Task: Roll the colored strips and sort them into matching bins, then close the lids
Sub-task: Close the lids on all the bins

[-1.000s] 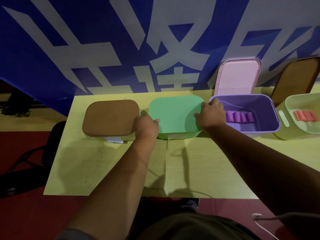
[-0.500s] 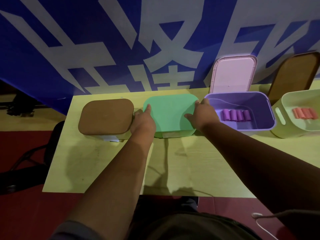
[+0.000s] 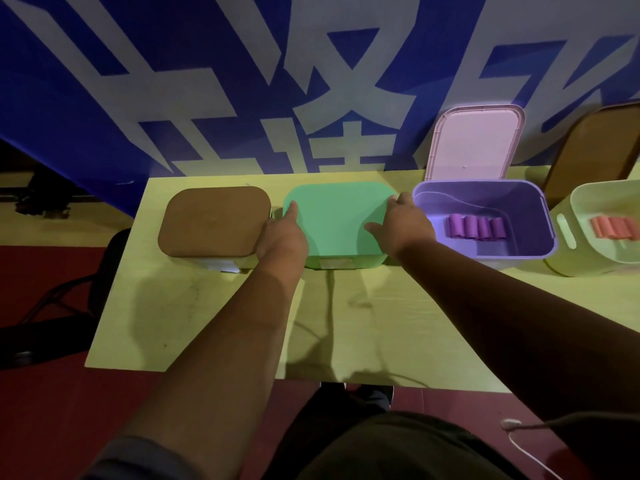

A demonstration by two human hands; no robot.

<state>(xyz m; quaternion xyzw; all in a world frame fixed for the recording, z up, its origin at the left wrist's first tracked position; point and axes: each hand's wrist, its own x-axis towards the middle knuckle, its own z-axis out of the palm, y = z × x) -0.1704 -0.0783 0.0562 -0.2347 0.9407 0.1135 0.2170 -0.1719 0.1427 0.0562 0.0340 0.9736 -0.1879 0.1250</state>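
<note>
The green bin [image 3: 341, 223] stands in the middle of the table with its lid down. My left hand [image 3: 282, 235] rests on the lid's left edge, index finger stretched out. My right hand [image 3: 403, 225] lies flat on the lid's right edge, fingers apart. To the right, the purple bin [image 3: 540, 244] is open with its pink lid [image 3: 476, 142] upright and several purple rolls [image 3: 476, 227] inside. At the far right, a pale green bin [image 3: 568, 237] holds orange-red rolls [image 3: 614, 227] and its brown lid [image 3: 595, 150] stands up. Neither hand holds anything.
A bin with a shut brown lid [image 3: 214, 221] stands left of the green bin. The yellow table [image 3: 214, 317] ends at a front edge near my body. A blue and white banner [image 3: 242, 81] hangs behind. A white cable [image 3: 519, 441] lies at lower right.
Both hands have slid from the front corners of the green lid farther back along its side edges, with fingers stretching out flat. The bins have not moved.
</note>
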